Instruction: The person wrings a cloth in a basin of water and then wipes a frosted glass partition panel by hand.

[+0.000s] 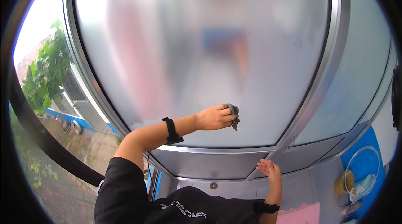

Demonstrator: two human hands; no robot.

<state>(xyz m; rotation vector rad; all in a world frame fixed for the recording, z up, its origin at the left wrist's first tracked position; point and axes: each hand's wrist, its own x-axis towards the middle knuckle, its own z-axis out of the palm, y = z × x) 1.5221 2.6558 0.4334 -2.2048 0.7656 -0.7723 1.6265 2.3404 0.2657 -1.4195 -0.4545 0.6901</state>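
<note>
My left hand (pixel 215 117) reaches across from the left and grips a crumpled dark grey cloth (pixel 235 118). The cloth is against the lower part of a large frosted glass panel (pixel 201 86) in a silver metal frame. Streaks and small marks show on the glass, and blurred pink, blue and orange shapes appear in it. Lower right, my right hand (pixel 269 168) is held palm up with its fingers loosely spread and nothing in them, near the frame's lower corner. Both forearms wear black straps.
Another frosted panel (pixel 342 98) stands at the right. On the floor lie a round metal disc (pixel 213 185) and a pink sheet (pixel 303 214). A yellow-brown container (pixel 344 181) and a plastic packet (pixel 362 186) are lower right. Clear glass at the left shows a yard and leafy plants (pixel 47 70).
</note>
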